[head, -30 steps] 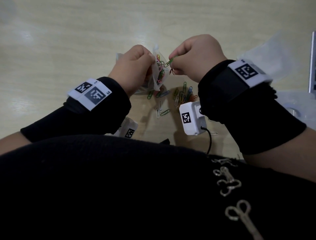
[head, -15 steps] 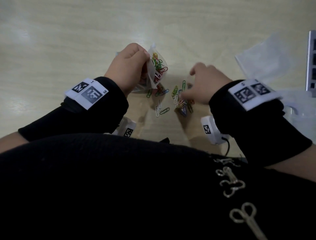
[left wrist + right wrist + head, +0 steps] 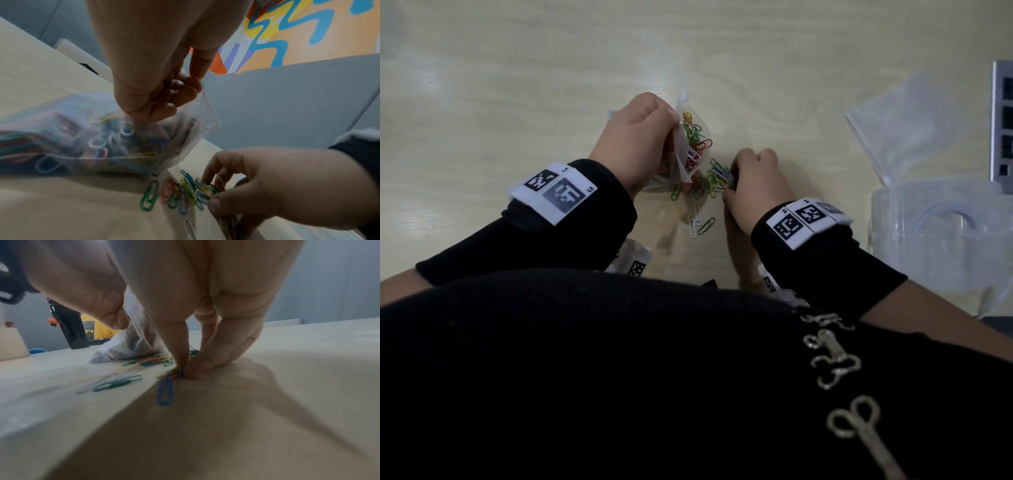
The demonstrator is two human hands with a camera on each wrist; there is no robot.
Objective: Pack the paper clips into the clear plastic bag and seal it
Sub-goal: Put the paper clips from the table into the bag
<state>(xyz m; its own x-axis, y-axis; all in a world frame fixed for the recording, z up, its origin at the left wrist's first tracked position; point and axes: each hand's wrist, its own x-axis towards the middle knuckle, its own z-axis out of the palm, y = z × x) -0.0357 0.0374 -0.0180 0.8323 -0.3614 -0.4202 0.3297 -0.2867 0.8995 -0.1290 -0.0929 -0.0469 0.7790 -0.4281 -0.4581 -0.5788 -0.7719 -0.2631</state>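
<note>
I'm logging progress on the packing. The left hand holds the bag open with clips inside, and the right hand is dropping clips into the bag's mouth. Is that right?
Not quite. The left hand does hold the bag with clips inside, but the right hand is not at its mouth. The head view shows it down on the table, fingers gathering the loose clips.

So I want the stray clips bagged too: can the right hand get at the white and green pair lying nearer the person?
Probably yes. The right hand, pinching clips from the pile, is close beside the white and green pair, with only bare table between.
</note>
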